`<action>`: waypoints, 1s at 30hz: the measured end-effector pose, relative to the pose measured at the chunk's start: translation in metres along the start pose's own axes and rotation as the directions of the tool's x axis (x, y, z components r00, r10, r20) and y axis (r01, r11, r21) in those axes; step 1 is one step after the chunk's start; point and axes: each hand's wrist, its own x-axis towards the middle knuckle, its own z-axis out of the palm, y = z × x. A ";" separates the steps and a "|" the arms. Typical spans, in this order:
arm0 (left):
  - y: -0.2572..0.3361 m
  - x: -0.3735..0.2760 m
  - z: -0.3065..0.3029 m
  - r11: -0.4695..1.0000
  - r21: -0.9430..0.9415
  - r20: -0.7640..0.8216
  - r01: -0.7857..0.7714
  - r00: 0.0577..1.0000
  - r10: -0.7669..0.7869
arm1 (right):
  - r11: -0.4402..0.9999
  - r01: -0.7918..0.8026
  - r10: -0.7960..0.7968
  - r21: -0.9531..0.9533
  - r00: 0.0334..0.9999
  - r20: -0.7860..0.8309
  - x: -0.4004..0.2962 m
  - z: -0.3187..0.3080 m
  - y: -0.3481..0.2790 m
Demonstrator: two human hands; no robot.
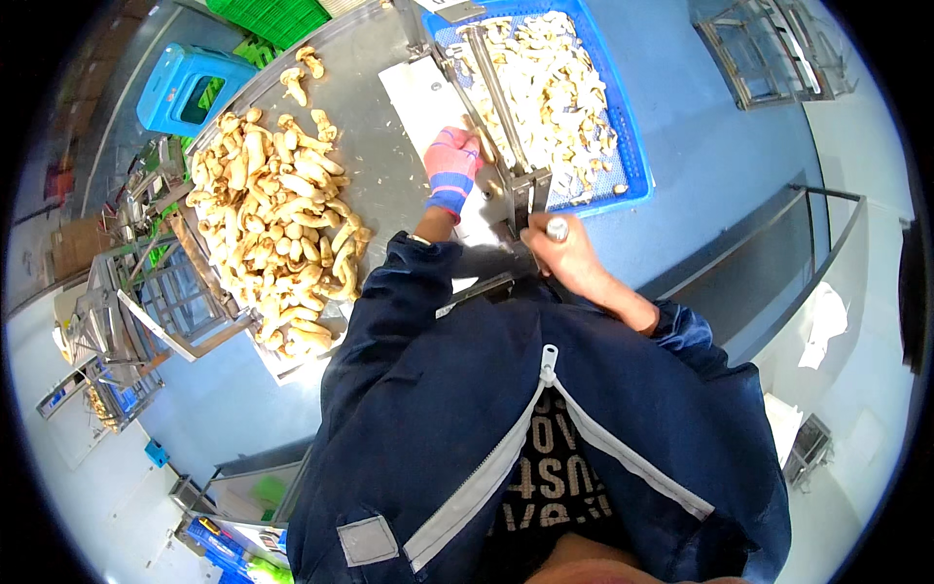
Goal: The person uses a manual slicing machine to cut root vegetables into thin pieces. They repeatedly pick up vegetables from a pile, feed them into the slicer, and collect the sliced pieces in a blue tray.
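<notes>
My left hand (451, 157), in a pink knit glove with a blue cuff, is curled over a white board (408, 91). Its fingers hold a tan mushroom (487, 148), mostly hidden, against the metal edge of a hand slicer (496, 98). Bare, my right hand (565, 252) grips the slicer's handle (557, 228) at the near end of the long blade. Beyond the blade, a blue plastic basket (636, 157) holds many pale mushroom slices (562, 87). A large heap of whole mushrooms (277, 219) lies left of my left hand on the steel table (365, 66).
A few loose mushrooms (294, 86) lie beyond the heap. Past the table's left edge stand a blue plastic stool (164, 87) and a green crate (270, 18). Metal frames (164, 285) stand to the left. A metal-framed structure (759, 248) is at the right.
</notes>
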 end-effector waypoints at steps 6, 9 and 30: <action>-0.002 0.005 0.008 0.997 -0.081 0.001 0.013 1.000 -0.013 | 0.988 0.082 -0.084 -0.130 0.996 -0.003 0.007 0.012 0.048; -0.008 0.004 0.008 0.999 0.011 -0.029 -0.041 0.999 0.042 | 0.999 0.050 -0.050 0.010 0.999 -0.022 -0.002 0.004 0.016; 0.025 0.044 -0.117 0.500 0.658 -0.028 -0.563 0.646 0.763 | 0.993 0.054 -0.047 -0.107 0.996 0.070 0.013 0.013 0.077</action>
